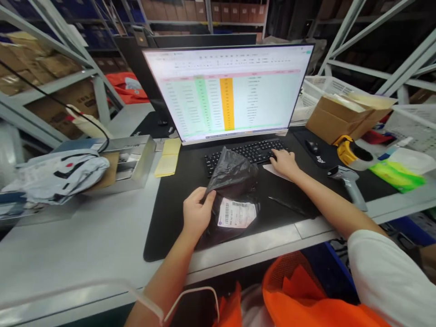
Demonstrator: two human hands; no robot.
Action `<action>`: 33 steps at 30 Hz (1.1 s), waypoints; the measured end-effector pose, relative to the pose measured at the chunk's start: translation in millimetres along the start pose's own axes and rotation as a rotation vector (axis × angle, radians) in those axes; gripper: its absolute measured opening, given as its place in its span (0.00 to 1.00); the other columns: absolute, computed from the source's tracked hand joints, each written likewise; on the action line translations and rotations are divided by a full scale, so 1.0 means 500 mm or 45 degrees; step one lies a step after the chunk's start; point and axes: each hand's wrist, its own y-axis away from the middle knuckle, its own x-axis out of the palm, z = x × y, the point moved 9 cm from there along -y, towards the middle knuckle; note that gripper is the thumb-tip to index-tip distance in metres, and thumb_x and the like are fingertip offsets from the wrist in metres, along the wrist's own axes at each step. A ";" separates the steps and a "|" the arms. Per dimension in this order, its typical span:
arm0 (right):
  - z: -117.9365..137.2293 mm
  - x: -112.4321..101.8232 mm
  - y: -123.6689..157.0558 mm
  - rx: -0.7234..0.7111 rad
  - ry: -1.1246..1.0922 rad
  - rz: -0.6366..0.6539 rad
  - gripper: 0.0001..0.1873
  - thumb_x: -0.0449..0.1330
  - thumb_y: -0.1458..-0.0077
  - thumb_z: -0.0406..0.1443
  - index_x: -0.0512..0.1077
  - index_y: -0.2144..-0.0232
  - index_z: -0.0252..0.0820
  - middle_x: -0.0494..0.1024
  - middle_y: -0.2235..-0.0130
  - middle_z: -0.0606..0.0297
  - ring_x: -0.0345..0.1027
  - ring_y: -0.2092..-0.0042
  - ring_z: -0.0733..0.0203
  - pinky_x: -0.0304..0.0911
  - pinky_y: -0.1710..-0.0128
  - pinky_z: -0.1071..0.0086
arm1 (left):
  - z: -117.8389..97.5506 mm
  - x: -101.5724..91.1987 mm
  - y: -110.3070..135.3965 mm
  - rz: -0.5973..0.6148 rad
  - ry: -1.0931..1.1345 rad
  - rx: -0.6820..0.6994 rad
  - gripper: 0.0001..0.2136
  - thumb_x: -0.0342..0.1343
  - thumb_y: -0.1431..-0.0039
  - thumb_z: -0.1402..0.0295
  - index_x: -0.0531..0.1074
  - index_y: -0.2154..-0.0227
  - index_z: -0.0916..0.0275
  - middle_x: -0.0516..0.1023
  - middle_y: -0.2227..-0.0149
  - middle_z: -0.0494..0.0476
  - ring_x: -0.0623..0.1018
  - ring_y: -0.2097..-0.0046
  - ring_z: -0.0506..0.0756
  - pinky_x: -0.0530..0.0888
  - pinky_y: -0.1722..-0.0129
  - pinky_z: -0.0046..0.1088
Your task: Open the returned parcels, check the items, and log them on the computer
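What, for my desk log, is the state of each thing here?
Monitor: on, showing a spreadsheet.
Black parcel bag: label up, gripped by the left hand.
Keyboard: right hand on its keys.
Cardboard box: flaps open.
Barcode scanner: lying unheld.
Mouse: untouched.

White short sleeve (384, 272); possibly an orange vest (306, 304).

A monitor (226, 91) showing a spreadsheet fills the upper centre. At right lie a mouse (311, 146), a yellow tape dispenser (349, 152), a barcode scanner (347, 181) and a cardboard box (337, 118); grey mailers (57, 175) sit at left.
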 end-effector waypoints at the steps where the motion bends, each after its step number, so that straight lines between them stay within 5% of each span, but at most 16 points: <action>1: 0.006 0.003 -0.005 0.016 0.031 -0.011 0.28 0.51 0.32 0.41 0.67 0.36 0.32 0.76 0.43 0.42 0.63 0.41 0.37 0.55 0.41 0.46 | -0.002 0.000 0.000 0.001 -0.012 0.009 0.12 0.57 0.37 0.60 0.78 0.71 0.59 0.80 0.68 0.55 0.76 0.64 0.56 0.71 0.61 0.29; 7: 0.031 -0.038 0.001 0.083 0.135 -0.053 0.25 0.50 0.32 0.42 0.77 0.47 0.32 0.74 0.44 0.40 0.64 0.42 0.34 0.57 0.44 0.47 | -0.002 -0.001 -0.002 0.020 -0.019 0.016 0.12 0.61 0.42 0.62 0.71 0.78 0.59 0.73 0.74 0.51 0.72 0.69 0.53 0.67 0.65 0.27; 10: 0.029 -0.066 0.096 0.036 0.112 0.049 0.23 0.51 0.32 0.43 0.77 0.46 0.37 0.78 0.47 0.47 0.70 0.46 0.40 0.61 0.49 0.54 | 0.001 -0.004 -0.002 -0.009 0.006 0.012 0.11 0.61 0.42 0.62 0.71 0.77 0.60 0.73 0.73 0.51 0.72 0.68 0.53 0.67 0.64 0.27; 13: 0.024 -0.057 0.246 -0.061 0.141 0.280 0.22 0.56 0.35 0.49 0.79 0.51 0.42 0.82 0.52 0.52 0.74 0.50 0.42 0.63 0.54 0.57 | -0.006 -0.003 -0.002 -0.027 0.023 0.052 0.12 0.57 0.37 0.62 0.71 0.76 0.60 0.74 0.72 0.51 0.72 0.67 0.53 0.68 0.63 0.27; 16: 0.011 -0.045 0.361 -0.058 0.266 0.342 0.18 0.58 0.35 0.48 0.79 0.56 0.41 0.81 0.53 0.51 0.74 0.51 0.42 0.62 0.56 0.57 | -0.017 0.000 -0.002 -0.034 -0.003 0.114 0.13 0.52 0.34 0.62 0.71 0.74 0.60 0.74 0.71 0.53 0.73 0.66 0.54 0.68 0.62 0.28; 21: 0.002 -0.059 0.400 -0.035 0.280 0.248 0.13 0.55 0.31 0.41 0.75 0.58 0.38 0.82 0.58 0.51 0.76 0.55 0.45 0.61 0.57 0.60 | -0.053 -0.004 -0.002 -0.084 -0.125 0.311 0.12 0.52 0.34 0.63 0.73 0.72 0.60 0.76 0.70 0.55 0.75 0.65 0.55 0.69 0.61 0.29; 25: 0.011 -0.145 0.386 -0.094 0.113 0.059 0.14 0.54 0.30 0.40 0.72 0.50 0.36 0.82 0.62 0.53 0.76 0.65 0.48 0.61 0.65 0.62 | -0.120 0.012 -0.005 0.022 -0.259 0.504 0.12 0.51 0.31 0.63 0.75 0.67 0.61 0.78 0.66 0.57 0.76 0.62 0.55 0.70 0.59 0.30; 29: 0.092 -0.287 0.392 -0.420 -0.003 -0.303 0.21 0.49 0.27 0.40 0.70 0.40 0.39 0.80 0.57 0.53 0.74 0.62 0.51 0.63 0.63 0.63 | -0.196 0.054 -0.012 0.235 -0.422 0.642 0.12 0.50 0.30 0.63 0.76 0.64 0.61 0.79 0.64 0.57 0.77 0.60 0.57 0.71 0.59 0.32; 33: 0.172 -0.348 0.400 -0.573 0.031 -0.351 0.22 0.49 0.27 0.40 0.71 0.37 0.41 0.75 0.61 0.56 0.70 0.62 0.55 0.62 0.63 0.66 | -0.246 0.088 -0.017 0.359 -0.528 0.706 0.11 0.49 0.29 0.65 0.76 0.63 0.61 0.79 0.61 0.58 0.77 0.58 0.58 0.71 0.59 0.33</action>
